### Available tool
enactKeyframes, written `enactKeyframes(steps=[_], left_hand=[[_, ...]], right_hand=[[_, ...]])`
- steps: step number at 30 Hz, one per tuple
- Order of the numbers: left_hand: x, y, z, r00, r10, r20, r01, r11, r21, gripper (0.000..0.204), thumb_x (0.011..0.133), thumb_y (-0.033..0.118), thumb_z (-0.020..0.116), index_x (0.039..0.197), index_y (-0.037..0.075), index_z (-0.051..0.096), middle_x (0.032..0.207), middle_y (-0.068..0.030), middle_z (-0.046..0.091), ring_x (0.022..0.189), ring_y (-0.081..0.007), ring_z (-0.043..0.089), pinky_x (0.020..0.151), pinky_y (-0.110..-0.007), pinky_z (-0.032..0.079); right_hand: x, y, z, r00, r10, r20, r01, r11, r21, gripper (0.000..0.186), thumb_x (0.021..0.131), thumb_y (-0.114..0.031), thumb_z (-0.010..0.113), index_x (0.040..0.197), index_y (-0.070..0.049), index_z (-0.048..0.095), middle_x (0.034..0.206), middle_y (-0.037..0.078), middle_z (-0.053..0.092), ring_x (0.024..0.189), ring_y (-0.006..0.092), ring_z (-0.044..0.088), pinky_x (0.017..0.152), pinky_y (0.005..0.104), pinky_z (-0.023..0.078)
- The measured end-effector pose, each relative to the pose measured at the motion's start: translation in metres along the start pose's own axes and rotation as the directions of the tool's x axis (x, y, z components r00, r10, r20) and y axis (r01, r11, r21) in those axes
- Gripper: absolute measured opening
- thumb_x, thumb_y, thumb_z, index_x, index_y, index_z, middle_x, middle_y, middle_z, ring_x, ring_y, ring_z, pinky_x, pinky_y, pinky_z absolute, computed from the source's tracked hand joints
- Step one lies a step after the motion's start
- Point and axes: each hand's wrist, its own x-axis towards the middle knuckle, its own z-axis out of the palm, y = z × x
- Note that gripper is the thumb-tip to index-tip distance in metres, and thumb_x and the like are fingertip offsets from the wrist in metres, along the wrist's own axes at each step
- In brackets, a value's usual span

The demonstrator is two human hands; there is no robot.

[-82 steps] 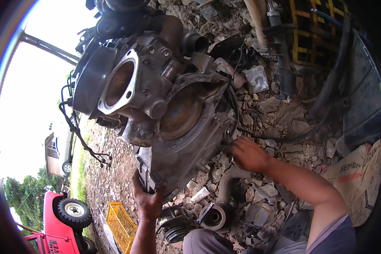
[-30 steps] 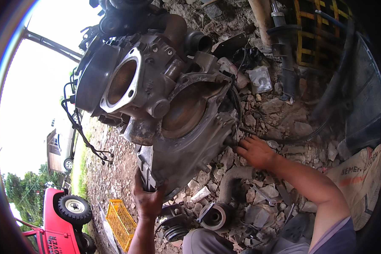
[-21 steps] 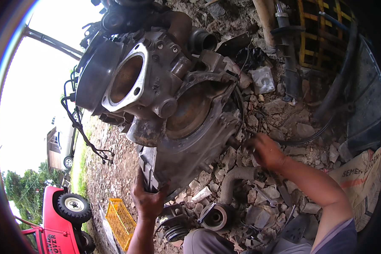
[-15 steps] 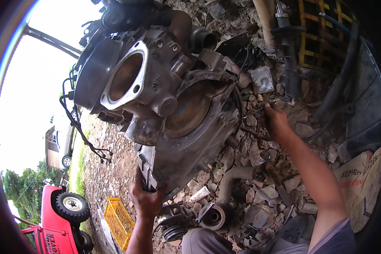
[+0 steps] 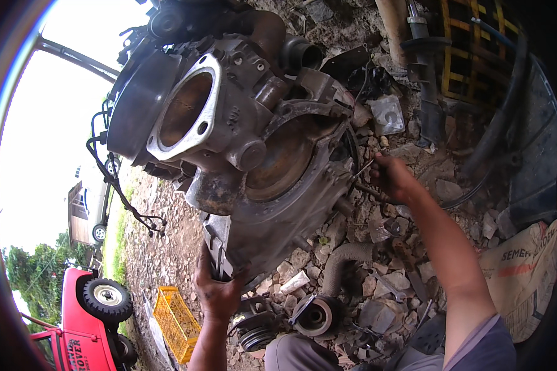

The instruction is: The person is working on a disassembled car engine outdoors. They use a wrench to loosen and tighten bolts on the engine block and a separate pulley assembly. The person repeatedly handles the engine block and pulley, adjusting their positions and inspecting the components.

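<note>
A large, grimy metal engine [image 5: 229,139] with a bare triangular flange fills the upper middle. At its near left edge, a ribbed grey corner [image 5: 220,250] of the casing is gripped by my left hand [image 5: 220,295], the thumb on one side and fingers partly hidden behind. To the right of the casing, my right hand [image 5: 393,179] is closed round a thin metal rod-like tool [image 5: 363,168]. The tool's tip points at the casing's right rim, but I cannot tell if it touches. Most of its handle is inside the fist.
Rubble covers the ground. Near my knee lie a pulley [image 5: 255,324], a round metal part [image 5: 315,315], a ribbed hose [image 5: 340,266] and a wrench [image 5: 390,285]. A paper sack [image 5: 520,278] lies right; a yellow crate [image 5: 176,321] and red vehicle [image 5: 83,321] stand left.
My right hand has shifted slightly left and down, bringing the thin tool closer to the casing's rim. My left hand keeps its grip on the corner.
</note>
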Motion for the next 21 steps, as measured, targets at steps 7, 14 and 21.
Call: enactKeyframes(steps=[7,14,21], left_hand=[[-0.001,0.001,-0.003,1.000,0.007,-0.001,-0.007,0.999,0.040,0.084,0.064,0.020,0.083,0.130,-0.014,0.044,0.110,-0.0227,0.062,0.099,-0.0289,0.063,0.087,-0.037,0.049],[0.000,0.004,-0.001,1.000,-0.020,0.018,0.019,0.999,0.027,0.084,0.064,0.019,0.082,0.131,-0.013,0.044,0.111,-0.0215,0.061,0.102,-0.0280,0.062,0.088,-0.037,0.049],[0.000,0.004,-0.005,0.998,-0.049,0.026,0.047,0.996,0.076,0.085,0.064,0.021,0.082,0.134,-0.009,0.043,0.112,-0.0219,0.061,0.103,-0.0291,0.062,0.088,-0.036,0.049]], right_hand=[[-0.010,0.009,0.031,0.770,-0.611,0.186,0.544,0.476,-0.691,0.022,0.099,-0.026,0.049,0.102,-0.004,0.051,0.082,0.009,0.053,0.076,0.0239,0.054,0.071,0.0373,0.044],[-0.070,0.064,0.037,0.656,-0.026,0.754,0.603,-0.582,-0.545,0.032,0.078,-0.011,0.058,0.110,-0.008,0.058,0.113,0.013,0.053,0.106,0.0313,0.054,0.094,0.0415,0.042],[-0.080,0.056,0.042,0.643,-0.092,0.761,0.628,-0.505,-0.592,0.041,0.072,-0.009,0.062,0.113,-0.013,0.061,0.108,0.011,0.054,0.107,0.0296,0.053,0.098,0.0443,0.038]])
